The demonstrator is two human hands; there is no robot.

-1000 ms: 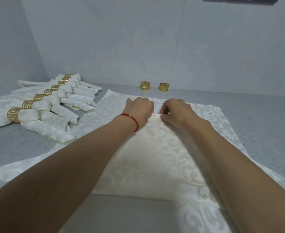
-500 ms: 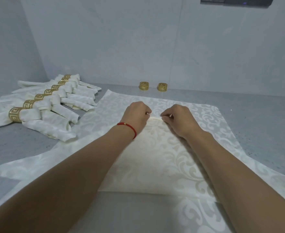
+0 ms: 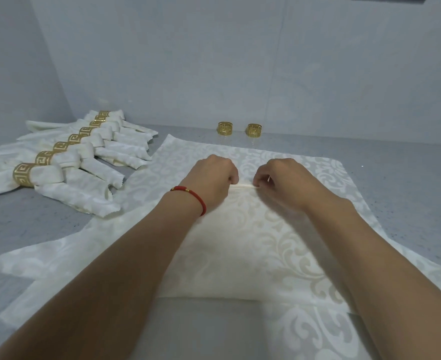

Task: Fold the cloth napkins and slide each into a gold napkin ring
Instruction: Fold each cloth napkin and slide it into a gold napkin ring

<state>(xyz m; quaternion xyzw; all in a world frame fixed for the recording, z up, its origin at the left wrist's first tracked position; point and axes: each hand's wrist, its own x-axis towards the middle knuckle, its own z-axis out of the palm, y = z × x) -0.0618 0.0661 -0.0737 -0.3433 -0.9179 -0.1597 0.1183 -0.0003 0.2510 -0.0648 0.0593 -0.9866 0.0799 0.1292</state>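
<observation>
Forearms come in from the near edge, left wrist wearing a red cord bracelet (image 3: 192, 196). Under and around them: cream damask napkin (image 3: 261, 245) spread on the grey table (image 3: 409, 183), its near part doubled over, folded edge running crosswise near the elbows. A second napkin layer (image 3: 315, 331) of the same pattern shows beneath, nearer than the fold and out to both sides.

Left hand (image 3: 211, 178) and right hand (image 3: 284, 179) sit knuckles-up, close together, fingers curled. Each pinches the far edge of the folded napkin; a thin rolled strip of cloth (image 3: 243, 187) spans the gap between them.

Left of the left hand, and a bit beyond: row of finished napkins (image 3: 84, 175), each rolled and threaded through a gold ring with a key pattern, lying side by side, overlapping.

Beyond both hands, well apart from them, near the wall (image 3: 214, 61): two loose gold napkin rings, left one (image 3: 225, 128) and right one (image 3: 254, 130), standing side by side, not touching.
</observation>
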